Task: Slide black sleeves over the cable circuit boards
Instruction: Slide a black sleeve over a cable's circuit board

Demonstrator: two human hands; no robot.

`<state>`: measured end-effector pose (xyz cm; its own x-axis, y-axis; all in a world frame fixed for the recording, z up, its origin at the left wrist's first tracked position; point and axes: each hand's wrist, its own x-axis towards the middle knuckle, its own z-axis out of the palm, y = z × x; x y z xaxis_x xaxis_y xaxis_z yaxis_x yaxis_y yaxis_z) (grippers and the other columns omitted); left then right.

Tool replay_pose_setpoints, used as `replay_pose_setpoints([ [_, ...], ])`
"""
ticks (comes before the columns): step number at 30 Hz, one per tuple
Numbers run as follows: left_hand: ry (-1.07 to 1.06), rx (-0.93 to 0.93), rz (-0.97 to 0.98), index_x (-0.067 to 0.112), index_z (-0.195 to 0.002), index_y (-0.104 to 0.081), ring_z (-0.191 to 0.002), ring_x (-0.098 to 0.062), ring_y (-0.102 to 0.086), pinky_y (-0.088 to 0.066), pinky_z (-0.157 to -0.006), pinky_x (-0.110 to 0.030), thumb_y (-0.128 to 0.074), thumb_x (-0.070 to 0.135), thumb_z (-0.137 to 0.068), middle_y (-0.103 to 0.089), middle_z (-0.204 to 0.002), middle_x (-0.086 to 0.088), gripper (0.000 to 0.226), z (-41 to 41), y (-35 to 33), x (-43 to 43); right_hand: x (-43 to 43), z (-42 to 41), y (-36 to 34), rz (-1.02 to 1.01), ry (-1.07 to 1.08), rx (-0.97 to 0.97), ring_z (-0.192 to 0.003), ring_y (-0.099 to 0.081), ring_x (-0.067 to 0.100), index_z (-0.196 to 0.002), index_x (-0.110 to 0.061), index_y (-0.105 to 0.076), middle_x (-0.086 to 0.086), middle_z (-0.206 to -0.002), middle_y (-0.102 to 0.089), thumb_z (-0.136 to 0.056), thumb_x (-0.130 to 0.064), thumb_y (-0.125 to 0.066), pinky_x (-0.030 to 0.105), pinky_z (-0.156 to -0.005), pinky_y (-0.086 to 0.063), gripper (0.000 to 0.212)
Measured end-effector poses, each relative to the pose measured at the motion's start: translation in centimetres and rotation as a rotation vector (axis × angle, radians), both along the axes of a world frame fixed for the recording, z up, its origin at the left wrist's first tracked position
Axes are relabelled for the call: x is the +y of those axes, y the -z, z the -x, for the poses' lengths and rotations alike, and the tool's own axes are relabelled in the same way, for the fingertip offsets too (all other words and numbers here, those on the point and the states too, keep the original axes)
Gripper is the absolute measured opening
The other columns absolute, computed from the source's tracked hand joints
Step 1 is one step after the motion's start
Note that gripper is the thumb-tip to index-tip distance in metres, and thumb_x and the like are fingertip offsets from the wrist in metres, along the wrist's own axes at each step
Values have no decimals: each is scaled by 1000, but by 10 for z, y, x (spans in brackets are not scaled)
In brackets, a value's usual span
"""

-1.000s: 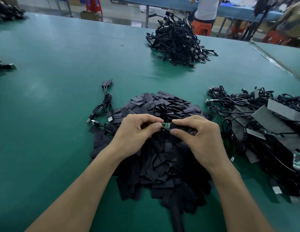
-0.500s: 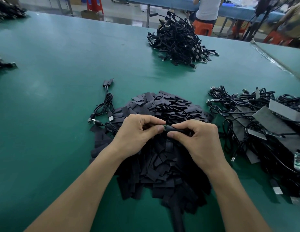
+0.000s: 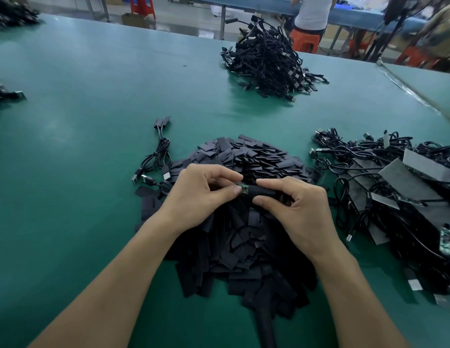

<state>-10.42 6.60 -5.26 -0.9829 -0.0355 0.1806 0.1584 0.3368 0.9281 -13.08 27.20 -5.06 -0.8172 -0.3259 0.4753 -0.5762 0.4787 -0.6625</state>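
Your hands have eased apart since half a second ago, so a sliver of green circuit board (image 3: 244, 189) shows again.
Your left hand (image 3: 201, 194) pinches the board's bare end between thumb and forefinger, likely to steady it. Your right hand (image 3: 296, 212) curls thumb and fingers round the black sleeve (image 3: 264, 191), which seems to cover most of the board. You hold both just above the sleeve pile (image 3: 259, 156).
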Motion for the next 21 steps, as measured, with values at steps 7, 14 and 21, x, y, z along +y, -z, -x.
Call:
replay_pose_setpoints([
  [7, 77, -110, -138, 23, -98, -73, -79, -9, -72, -57, -81, -20, -76, 4, -85, -78, -82, -1, 23, -1, -5, -2, 1, 2, -2, -38, -7, 123, -79, -65, -1, -99, -14, -78, -9, -87, -73, -74, -23, -84, 10, -76, -47, 27],
  [14, 93, -143, -136, 20, -97, -73, -74, -10, -70, -55, -76, -19, -73, 3, -88, -77, -81, -4, 20, -2, -7, -1, 0, 1, -4, -100, -42, 150, -83, -66, 1, -106, -13, -76, -7, -93, -73, -73, -23, -86, 10, -79, -48, 35],
  [21, 115, -148, -134, 18, -101, -72, -75, -12, -70, -55, -79, -22, -71, 0, -89, -77, -80, -4, 22, -3, -8, -2, 0, 1, 0, -67, -35, 151, -76, -67, 3, -98, -12, -79, -4, -85, -75, -74, -24, -83, 13, -73, -50, 27],
])
